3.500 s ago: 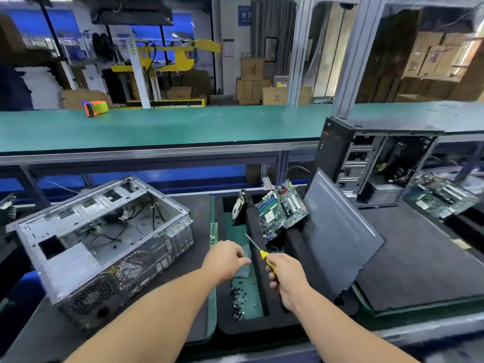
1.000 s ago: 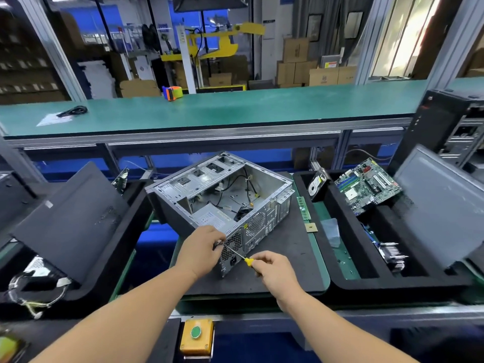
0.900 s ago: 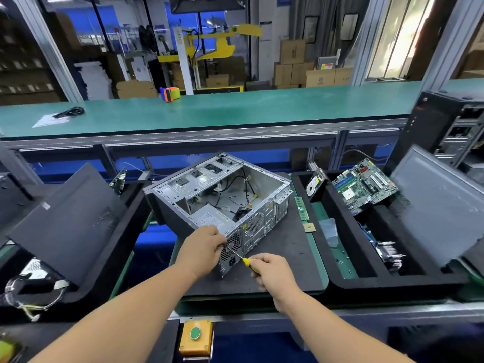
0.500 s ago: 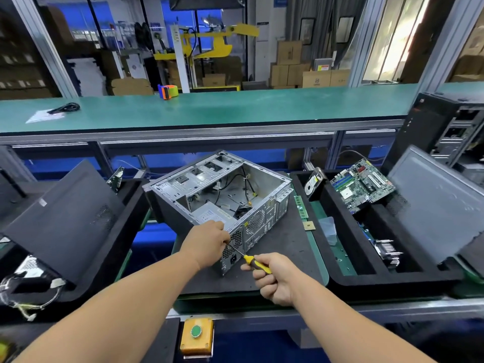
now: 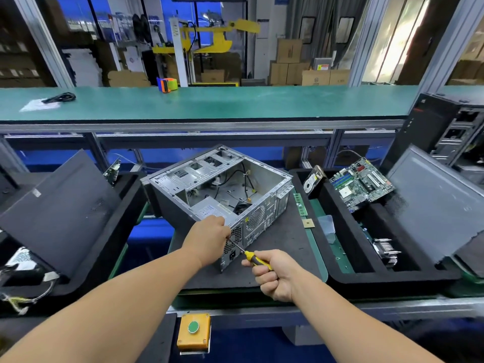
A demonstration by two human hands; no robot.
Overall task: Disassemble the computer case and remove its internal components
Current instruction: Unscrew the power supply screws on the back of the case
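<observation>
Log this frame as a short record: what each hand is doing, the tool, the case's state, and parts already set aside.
left hand: rests on the computer case at its rear corner
right hand: grips the screwdriver, tip at the rear panel
case state: side open, cables and power supply inside
set aside: motherboard and hard drive in the foam tray to the right

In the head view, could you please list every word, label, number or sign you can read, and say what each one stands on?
None can be read.
White label on the grey power supply box inside the open silver metal computer case: print too small.
Yellow sticker on the case's rear panel: blurred.
Red and white label on a brown cardboard carton in the background: blurred.
Red mark on the black computer tower: unreadable.
</observation>
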